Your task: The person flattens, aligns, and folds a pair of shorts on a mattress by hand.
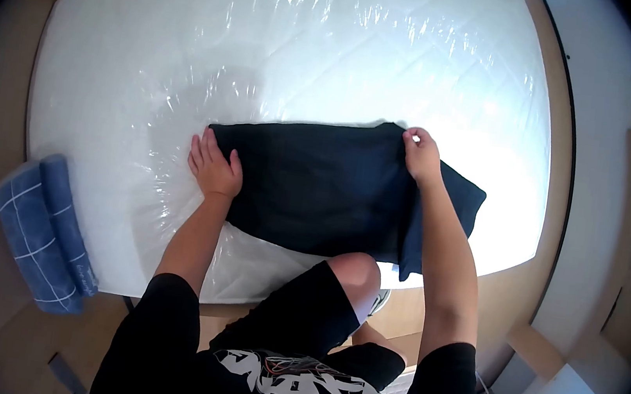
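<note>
So the black cloth (pixel 317 185) is lying across the plastic-covered mattress (pixel 301 53). Left hand (pixel 218 169) is pretty much flat on its left edge, grip open, fingers spread. Right hand (pixel 421 155) has its grip closed, pinching the top edge near the folded-over right end.

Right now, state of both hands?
Left hand: open, fingers spread, laid at the near-left edge of the dark cloth, not gripping.
Right hand: closed, fingertips pinching the cloth's upper edge.
</note>
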The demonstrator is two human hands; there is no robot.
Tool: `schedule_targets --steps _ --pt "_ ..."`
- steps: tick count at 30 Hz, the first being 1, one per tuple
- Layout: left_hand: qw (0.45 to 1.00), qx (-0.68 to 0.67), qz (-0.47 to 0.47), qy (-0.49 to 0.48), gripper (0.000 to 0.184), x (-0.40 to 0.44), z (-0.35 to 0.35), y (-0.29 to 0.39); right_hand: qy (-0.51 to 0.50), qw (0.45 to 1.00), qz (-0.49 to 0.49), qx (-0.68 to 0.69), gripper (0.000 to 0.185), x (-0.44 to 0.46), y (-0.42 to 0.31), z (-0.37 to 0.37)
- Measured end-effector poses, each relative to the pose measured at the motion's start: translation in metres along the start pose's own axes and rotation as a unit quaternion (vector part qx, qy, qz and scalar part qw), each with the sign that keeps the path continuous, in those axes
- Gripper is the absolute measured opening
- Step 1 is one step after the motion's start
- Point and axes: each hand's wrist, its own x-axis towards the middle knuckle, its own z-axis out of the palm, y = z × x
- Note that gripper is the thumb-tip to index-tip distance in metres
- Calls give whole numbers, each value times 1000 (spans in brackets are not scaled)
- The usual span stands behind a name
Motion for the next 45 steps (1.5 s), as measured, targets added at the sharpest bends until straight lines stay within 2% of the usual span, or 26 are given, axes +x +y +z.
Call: schedule_targets --steps 2,5,7,8,10,12,15,17,18,19,20,21,23,24,27,28,29,31,33,36,37,39,41,43,45 --pt "1000 -9 6 2 69 -1 2 0 6 999 -6 -43 31 9 -8 1" --pt "1000 -5 7 5 69 -1 7 -5 81 996 1 -40 44 -4 -15 0" --pt "1000 5 -3 2 69 -1 11 -6 192 972 -71 -112 59 -38 -5 -11" --pt "1000 7 -3 3 69 -1 11 -5 214 957 -124 -149 64 -60 7 -21" --pt "1000 10 0 8 69 -1 10 -3 199 941 -188 -199 57 -125 23 -38" --pt "1000 14 -12 3 69 -3 10 -2 158 932 -214 -245 59 -195 52 -42" --pt "999 37 -5 12 67 -1 10 0 81 929 -205 -296 58 -264 84 -40" --pt "997 76 -10 -5 67 -1 8 0 146 911 -198 -330 56 -276 117 -30" --pt "999 49 18 16 73 2 14 -12 160 924 -173 -301 49 -277 129 -29" --pt "999 -1 -3 -42 82 8 -12 -6 187 929 -168 -273 39 -276 140 -31" --pt "981 -174 79 -43 86 22 -13 -29 234 931 -156 -234 31 -272 146 -36" --pt "975 -213 39 54 85 23 -9 -42 279 930 -143 -194 22 -272 148 -40" --pt "978 -190 -21 79 84 17 -62 -23 326 941 -68 -63 12 -267 141 -55" --pt "978 -196 -10 72 82 11 -78 -15 352 934 -55 -25 12 -260 137 -66" --pt "976 -181 117 31 76 -19 -102 13 379 924 -18 40 23 -222 124 -119" --pt "969 -198 145 4 75 -36 -116 39 384 923 19 20 33 -199 129 -133" --pt "955 -227 186 -42 73 -49 -122 56 346 935 76 29 35 -185 128 -152" --pt "915 -176 336 -137 55 -73 -167 103 371 914 129 106 36 -175 134 -179" --pt "871 -185 413 -191 38 -94 -193 127 378 905 148 126 32 -184 164 -178" --pt "880 -240 266 -312 25 -95 -161 113 265 935 214 94 26 -208 225 -134" --pt "888 -240 243 -307 19 -93 -156 125 277 926 222 129 26 -219 239 -116" --pt "887 -232 253 -307 19 -72 -128 151 264 919 236 174 32 -231 259 -87" --pt "869 -205 364 -265 19 -41 -92 188 266 892 264 250 35 -238 271 -64" --pt "853 -153 443 -231 21 -11 -61 237 247 846 298 367 38 -241 265 -66" --pt "843 -143 456 -246 23 9 -37 290 233 783 338 467 38 -250 235 -91"
